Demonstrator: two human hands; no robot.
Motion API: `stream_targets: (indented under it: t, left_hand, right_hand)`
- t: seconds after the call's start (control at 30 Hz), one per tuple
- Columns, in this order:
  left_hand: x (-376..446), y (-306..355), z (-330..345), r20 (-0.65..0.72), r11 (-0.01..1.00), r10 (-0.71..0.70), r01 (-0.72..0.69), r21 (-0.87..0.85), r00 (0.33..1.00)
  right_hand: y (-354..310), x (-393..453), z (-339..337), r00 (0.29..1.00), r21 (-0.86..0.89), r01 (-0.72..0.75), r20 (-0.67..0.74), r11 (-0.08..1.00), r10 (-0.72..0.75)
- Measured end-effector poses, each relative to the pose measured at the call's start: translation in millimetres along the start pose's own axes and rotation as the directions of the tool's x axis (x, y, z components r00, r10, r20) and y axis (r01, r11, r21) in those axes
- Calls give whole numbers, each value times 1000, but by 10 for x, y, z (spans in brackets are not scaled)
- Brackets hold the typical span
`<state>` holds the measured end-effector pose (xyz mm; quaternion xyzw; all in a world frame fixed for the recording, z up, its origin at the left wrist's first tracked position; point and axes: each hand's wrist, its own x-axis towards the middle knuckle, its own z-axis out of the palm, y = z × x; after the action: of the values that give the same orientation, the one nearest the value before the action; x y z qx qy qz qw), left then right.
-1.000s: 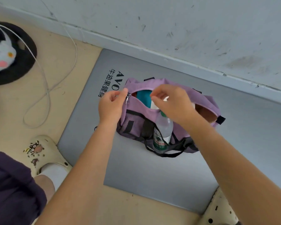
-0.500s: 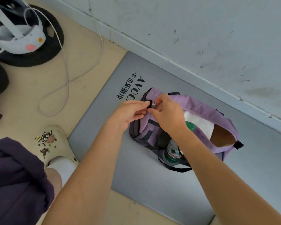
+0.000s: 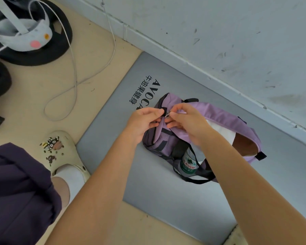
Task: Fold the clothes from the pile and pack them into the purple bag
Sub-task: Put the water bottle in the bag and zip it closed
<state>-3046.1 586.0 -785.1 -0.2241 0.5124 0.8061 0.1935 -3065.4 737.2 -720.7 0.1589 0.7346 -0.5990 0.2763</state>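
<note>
zipper pull pinched by right hand; purple bag opening runs rightward; left hand grips the end tab.

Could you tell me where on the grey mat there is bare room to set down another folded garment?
The grey mat is bare in front of the purple bag, between the water bottle and the mat's near edge, though both forearms cross above it. It is crowded at the bag's zipper end, where the left hand and right hand work.

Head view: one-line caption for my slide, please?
Both hands, left hand and right hand, work the zipper pull at the purple bag end.
</note>
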Motion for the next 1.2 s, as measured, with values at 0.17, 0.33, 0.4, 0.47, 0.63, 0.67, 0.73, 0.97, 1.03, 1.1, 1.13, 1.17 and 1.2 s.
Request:
stream_targets:
  t: [0.17, 0.33, 0.4, 0.47, 0.63, 0.67, 0.73, 0.97, 1.03, 1.1, 1.13, 1.17, 1.2]
  left_hand:
    - [-19, -95, 80, 8, 998, 8, -7, -69, 1000]
    - [-19, -94, 61, 30, 999, 15, -14, -46, 999]
    - [-10, -81, 50, 18, 1000, 27, -27, -13, 999]
    - [-2, -68, 50, -1, 998, 46, -46, 36, 999]
    - [19, -31, 71, -46, 977, 134, -124, 172, 990]
    - [25, -25, 76, -61, 967, 162, -146, 209, 985]
    - [33, -17, 79, -98, 938, 213, -176, 297, 972]
    - [9, 5, 28, -283, 873, 347, -198, 446, 894]
    - [-25, 18, 77, -304, 867, 354, -188, 462, 884]
    - [-80, 27, 190, -299, 786, 441, -204, 583, 846]
    - [-124, 37, 273, -280, 705, 529, -231, 671, 801]
    - [-174, 43, 385, -235, 609, 623, -274, 744, 746]
    - [-226, 40, 522, -155, 511, 695, -332, 793, 702]
  right_hand:
    - [7, 65, 1, 995, 151, -93, -5, 984, 95]
    - [37, 94, -8, 996, 205, -86, -19, 975, 92]
    - [18, 77, -53, 995, 196, -99, 0, 976, 101]
    - [-15, 54, -86, 997, 81, -72, -12, 994, 74]
    - [-131, 74, -114, 987, -640, 94, -41, 763, -157]
    - [-154, 78, -125, 986, -678, 98, -30, 728, -161]
    - [-169, 77, -152, 991, -717, 80, -19, 692, -134]
    - [-54, -99, -966, 978, -794, -146, -204, 591, -33]
    - [82, -305, -1379, 950, -665, -264, -306, 699, 67]
    - [237, -505, -1603, 922, -415, -315, -348, 854, 171]
    - [317, -551, -1641, 918, -300, -307, -343, 903, 198]
    - [392, -575, -1653, 917, -222, -287, -345, 932, 200]
    - [455, -583, -1640, 915, -177, -256, -360, 950, 179]
